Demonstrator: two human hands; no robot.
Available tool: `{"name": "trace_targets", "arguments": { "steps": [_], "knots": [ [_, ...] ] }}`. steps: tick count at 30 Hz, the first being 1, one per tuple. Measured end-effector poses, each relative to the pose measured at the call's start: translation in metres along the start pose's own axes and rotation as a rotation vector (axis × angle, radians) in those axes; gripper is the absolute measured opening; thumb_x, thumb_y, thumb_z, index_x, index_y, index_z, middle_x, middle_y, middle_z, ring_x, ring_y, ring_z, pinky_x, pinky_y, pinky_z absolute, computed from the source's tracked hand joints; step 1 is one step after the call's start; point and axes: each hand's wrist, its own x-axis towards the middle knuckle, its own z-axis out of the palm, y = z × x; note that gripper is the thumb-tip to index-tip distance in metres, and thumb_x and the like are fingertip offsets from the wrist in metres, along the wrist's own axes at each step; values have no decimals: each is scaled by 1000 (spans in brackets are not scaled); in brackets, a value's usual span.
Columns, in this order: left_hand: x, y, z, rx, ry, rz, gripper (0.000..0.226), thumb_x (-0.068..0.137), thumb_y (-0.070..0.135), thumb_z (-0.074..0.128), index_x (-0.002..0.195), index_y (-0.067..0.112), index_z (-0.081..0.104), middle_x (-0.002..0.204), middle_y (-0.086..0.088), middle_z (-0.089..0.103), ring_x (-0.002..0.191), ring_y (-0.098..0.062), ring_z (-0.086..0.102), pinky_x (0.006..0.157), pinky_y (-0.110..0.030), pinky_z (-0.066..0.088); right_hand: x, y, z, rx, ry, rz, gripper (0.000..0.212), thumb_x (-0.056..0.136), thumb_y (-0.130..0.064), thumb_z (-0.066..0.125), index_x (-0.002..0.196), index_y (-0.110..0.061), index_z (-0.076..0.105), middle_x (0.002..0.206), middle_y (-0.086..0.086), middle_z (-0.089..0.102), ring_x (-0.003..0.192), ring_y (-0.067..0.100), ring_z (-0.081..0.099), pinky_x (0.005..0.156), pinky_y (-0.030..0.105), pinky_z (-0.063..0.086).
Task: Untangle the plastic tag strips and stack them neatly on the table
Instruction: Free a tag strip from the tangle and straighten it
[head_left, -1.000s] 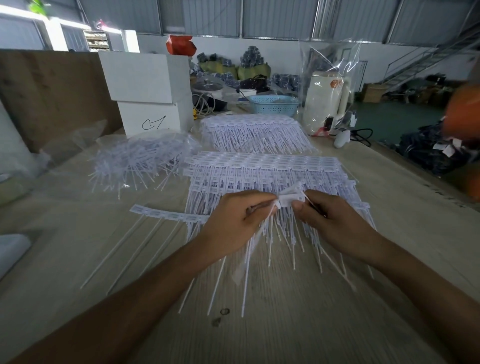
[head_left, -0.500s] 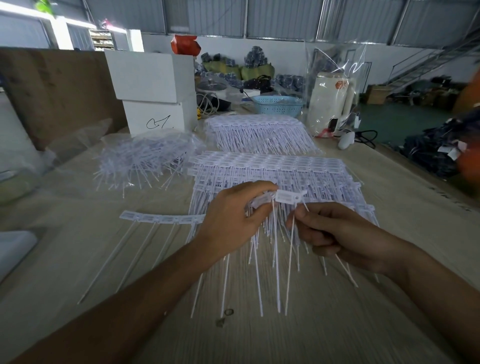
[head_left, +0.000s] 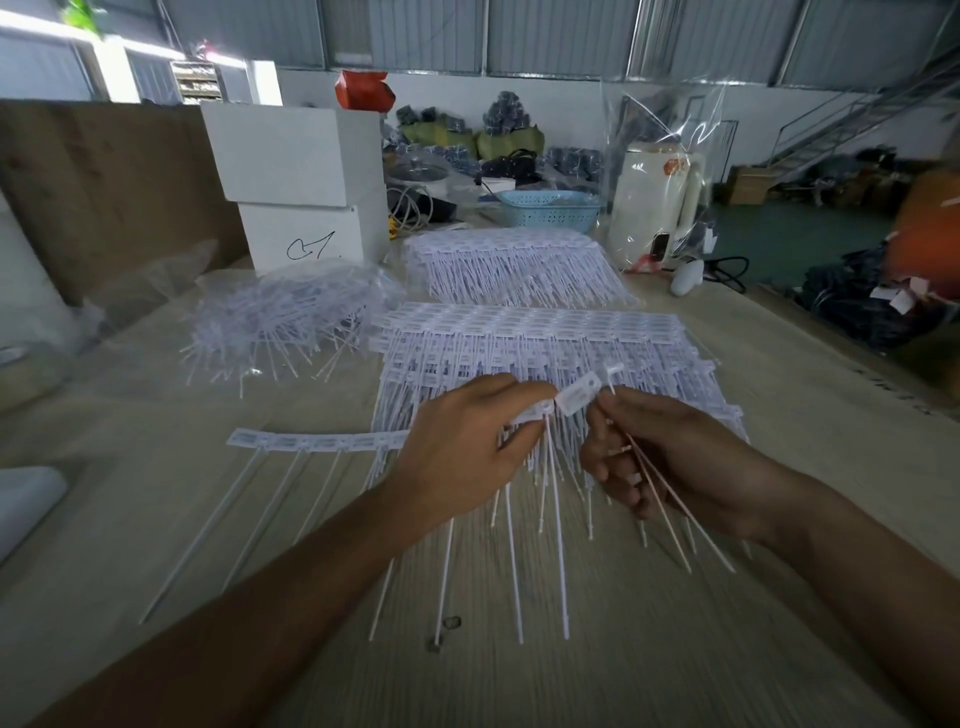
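Both hands hold one white tag strip (head_left: 576, 397) above the table (head_left: 675, 649) — left hand (head_left: 467, 457) pinches its head, right hand (head_left: 670, 467) grips its thin tails. The neat stack (head_left: 530, 338) lies at twelve o'clock.

The tag strips (head_left: 545, 343) stacked before me are white with faint printed panels. My worktop (head_left: 675, 649) is pale, streaky wood grain. Toward its far edge sit white boxes (head_left: 296, 156), one with a black scrawl, and a light blue perforated basket (head_left: 548, 208).
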Motion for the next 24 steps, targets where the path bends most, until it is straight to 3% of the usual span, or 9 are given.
{"name": "trace_targets", "arguments": {
  "steps": [5,16,24],
  "knots": [
    [2,0,-1,-70,19,-39,27,92,16,68,118,16,70,92,0,68,80,-20,63,64,-41,52,1,-1,2,-37,14,15,34,97,-47,51,101,-16,64,63,1,36,48,12,23,42,21,20],
    [-1,3,0,-42,-9,-22,30,89,16,67,118,15,72,92,-3,69,80,-21,64,63,-40,54,0,3,6,-37,-108,78,35,100,-41,49,92,-14,71,61,-1,34,48,9,20,42,20,20],
    [4,5,0,-140,19,-87,36,88,11,72,124,16,69,93,-2,70,80,-16,62,68,-38,50,7,5,5,65,137,-23,33,96,-41,53,97,-14,72,63,-2,24,49,9,18,40,21,15]
  ]
}}
